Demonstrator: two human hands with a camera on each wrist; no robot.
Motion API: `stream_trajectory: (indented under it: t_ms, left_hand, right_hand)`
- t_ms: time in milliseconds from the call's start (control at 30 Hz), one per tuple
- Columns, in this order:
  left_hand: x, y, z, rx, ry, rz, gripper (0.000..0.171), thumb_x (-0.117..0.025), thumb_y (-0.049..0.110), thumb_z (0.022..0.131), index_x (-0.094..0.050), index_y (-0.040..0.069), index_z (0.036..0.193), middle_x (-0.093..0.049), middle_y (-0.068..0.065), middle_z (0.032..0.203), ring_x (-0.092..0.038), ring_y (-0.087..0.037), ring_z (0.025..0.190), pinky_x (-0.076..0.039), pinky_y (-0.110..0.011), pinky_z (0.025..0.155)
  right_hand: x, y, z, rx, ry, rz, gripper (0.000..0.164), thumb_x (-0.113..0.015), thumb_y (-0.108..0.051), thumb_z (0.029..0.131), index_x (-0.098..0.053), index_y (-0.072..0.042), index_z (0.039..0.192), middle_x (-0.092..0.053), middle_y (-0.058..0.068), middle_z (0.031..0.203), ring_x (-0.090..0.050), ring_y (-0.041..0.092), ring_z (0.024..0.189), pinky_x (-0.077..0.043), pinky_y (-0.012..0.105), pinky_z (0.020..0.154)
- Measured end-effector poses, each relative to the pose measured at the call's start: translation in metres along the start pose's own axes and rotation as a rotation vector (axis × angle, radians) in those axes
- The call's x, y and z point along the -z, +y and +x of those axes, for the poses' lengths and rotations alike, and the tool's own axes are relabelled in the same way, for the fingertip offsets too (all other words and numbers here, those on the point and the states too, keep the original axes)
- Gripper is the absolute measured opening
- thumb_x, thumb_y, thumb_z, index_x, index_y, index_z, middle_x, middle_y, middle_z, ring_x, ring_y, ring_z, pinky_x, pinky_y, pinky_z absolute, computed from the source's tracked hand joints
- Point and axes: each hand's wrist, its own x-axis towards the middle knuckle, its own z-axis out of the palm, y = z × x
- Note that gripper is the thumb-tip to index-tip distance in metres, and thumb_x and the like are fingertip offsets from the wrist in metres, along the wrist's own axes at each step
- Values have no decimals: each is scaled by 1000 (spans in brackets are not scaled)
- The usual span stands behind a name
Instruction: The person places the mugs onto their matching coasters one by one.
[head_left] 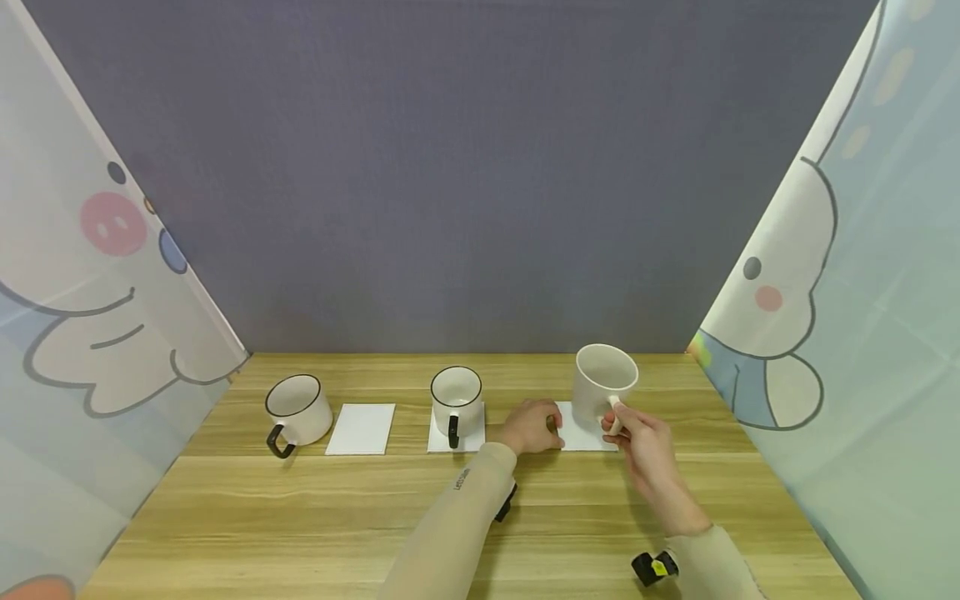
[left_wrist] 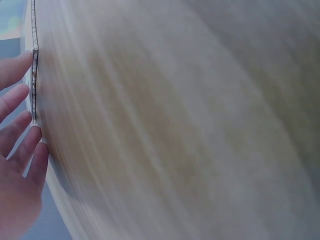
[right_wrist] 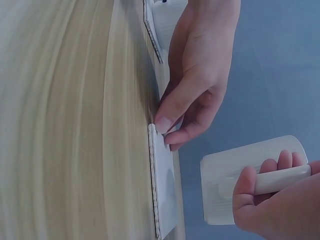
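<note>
My right hand (head_left: 648, 446) grips the handle of a plain white mug (head_left: 600, 379). In the right wrist view the mug (right_wrist: 252, 187) is tilted and raised off a white square coaster (right_wrist: 162, 175). My left hand (head_left: 531, 427) touches the left edge of that coaster (head_left: 581, 437), thumb at the near corner and fingers farther back. Seen from the left wrist, the left hand's fingers (left_wrist: 17, 100) are spread along the coaster's thin edge. The right hand (right_wrist: 270, 200) curls its fingers round the mug handle.
A black-rimmed white mug (head_left: 456, 396) with a black handle stands on the middle coaster (head_left: 476, 437). Another such mug (head_left: 303, 417) stands on the wooden table (head_left: 300, 525) left of a bare coaster (head_left: 360, 429). A grey panel (head_left: 465, 183) borders the back.
</note>
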Motion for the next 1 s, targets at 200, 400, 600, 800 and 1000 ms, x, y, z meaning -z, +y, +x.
stream_trajectory:
  t_ms: [200,400,600,800,1000]
  left_hand:
    - [2,1,-2,-7,3,-2,21,-86,29,82,-69,20,92,-65,10,111,-56,-16,101,-47,-30,88]
    - [0,-1,1,-9,5,-8,22,-86,30,81,-70,20,93,-66,9,113,-57,-16,102,-47,-31,90]
    - [0,-2,0,-12,2,-35,23,-87,29,80,-71,19,93,-67,8,114,-58,-17,104,-46,-32,92]
    - [0,-2,0,-18,3,-27,22,-87,29,81,-70,20,92,-66,8,111,-58,-18,107,-46,-31,92]
    - [-2,-3,1,-15,3,-22,23,-86,29,81,-70,19,93,-66,9,109,-58,-19,110,-47,-31,93]
  right_hand:
    - [-4,2,0,-3,4,2,25,-55,-10,105,-68,6,91,-67,1,75,-65,11,73,-57,28,70]
    - [-6,5,0,-4,2,-19,27,-55,-11,105,-68,9,92,-66,3,76,-65,13,75,-57,28,71]
    - [-6,10,0,-6,-3,-43,27,-54,-10,105,-67,7,90,-66,3,78,-64,14,76,-57,28,71]
    - [-6,16,1,-10,4,-44,28,-53,-8,105,-67,7,88,-64,4,77,-62,13,77,-57,28,70]
    - [-7,19,2,-8,-2,-42,28,-53,-8,105,-67,9,89,-63,4,78,-62,13,77,-56,27,69]
